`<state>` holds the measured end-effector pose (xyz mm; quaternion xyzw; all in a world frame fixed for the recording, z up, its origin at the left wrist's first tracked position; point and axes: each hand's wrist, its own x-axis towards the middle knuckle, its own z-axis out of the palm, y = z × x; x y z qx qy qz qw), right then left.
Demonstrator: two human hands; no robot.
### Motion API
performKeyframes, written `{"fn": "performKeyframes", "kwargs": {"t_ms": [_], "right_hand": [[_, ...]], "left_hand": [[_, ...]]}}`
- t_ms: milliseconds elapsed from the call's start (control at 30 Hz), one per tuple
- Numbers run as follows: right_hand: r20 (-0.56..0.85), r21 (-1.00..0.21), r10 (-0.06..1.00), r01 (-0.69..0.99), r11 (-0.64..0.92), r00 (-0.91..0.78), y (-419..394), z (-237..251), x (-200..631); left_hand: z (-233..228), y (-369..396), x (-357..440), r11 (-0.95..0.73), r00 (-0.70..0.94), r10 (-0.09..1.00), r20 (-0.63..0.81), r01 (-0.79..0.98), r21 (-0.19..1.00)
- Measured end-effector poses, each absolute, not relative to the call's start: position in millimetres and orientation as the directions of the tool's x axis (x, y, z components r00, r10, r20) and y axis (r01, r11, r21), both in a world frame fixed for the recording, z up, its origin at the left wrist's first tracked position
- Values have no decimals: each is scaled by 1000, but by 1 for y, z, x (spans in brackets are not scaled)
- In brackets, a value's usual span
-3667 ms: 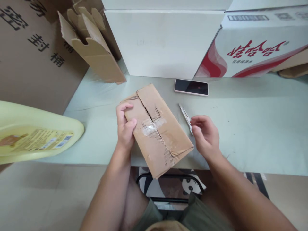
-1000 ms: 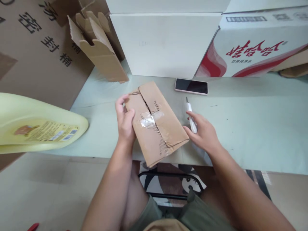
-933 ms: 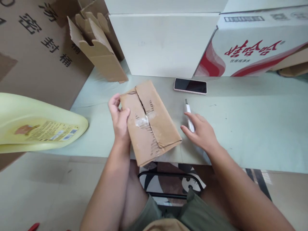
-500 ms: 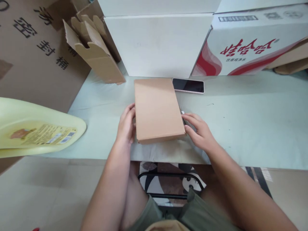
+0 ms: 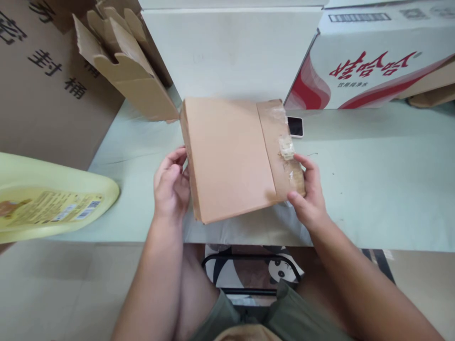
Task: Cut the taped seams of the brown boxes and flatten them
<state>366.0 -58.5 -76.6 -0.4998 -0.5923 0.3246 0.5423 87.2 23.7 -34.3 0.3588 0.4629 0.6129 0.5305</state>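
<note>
A brown cardboard box [image 5: 231,156] is held between my two hands above the table, tilted so that a seam and its taped right end show. Torn tape [image 5: 286,148] with rough patches runs along that end. My left hand [image 5: 172,182] presses on the left side with bent fingers, their tips partly hidden by the box. On the other side, my right hand [image 5: 310,194] grips the taped end, thumb at the near corner and fingers along the edge. Behind the box, a phone [image 5: 295,127] lies partly covered.
A white carton [image 5: 231,57] and a red-and-white carton [image 5: 362,71] line the back. Folded cardboard [image 5: 131,71] leans at back left, beside a large brown carton [image 5: 31,104]. A yellow bottle [image 5: 60,199] lies at the left of the pale green table [image 5: 373,189].
The box has been lifted and turned over to the right, bringing its seam and taped end into view. Both hands have moved apart with it, and more of the phone is covered.
</note>
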Motion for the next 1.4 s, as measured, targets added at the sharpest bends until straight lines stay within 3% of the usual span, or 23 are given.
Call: {"fn": "performKeyframes", "kwargs": {"t_ms": [167, 467, 633, 700, 833, 1000, 1200, 1400], "right_hand": [[367, -874, 930, 340, 347, -4, -62, -76, 361], [286, -847, 956, 450, 285, -66, -64, -75, 354], [284, -883, 957, 373, 285, -59, -63, -78, 357], [290, -895, 956, 344, 283, -34, -63, -79, 356], [216, -930, 976, 313, 193, 40, -61, -80, 350], [106, -962, 982, 265, 62, 153, -57, -77, 347], [67, -950, 979, 312, 3, 192, -56, -71, 353], [127, -938, 967, 344, 44, 222, -56, -71, 349]], "left_hand": [[-41, 18, 88, 266, -90, 952, -291, -223, 938], [-31, 4, 86, 215, -140, 949, -281, -361, 907], [-29, 5, 78, 312, -105, 917, -385, -415, 855], [-25, 6, 73, 268, -137, 927, -348, -408, 873], [-19, 3, 72, 34, -238, 962, -136, -387, 921], [-36, -6, 89, -134, -231, 970, 76, -249, 959], [-49, -15, 77, -14, 60, 998, 10, 71, 997], [-45, -11, 74, -46, -42, 998, 49, 74, 996]]}}
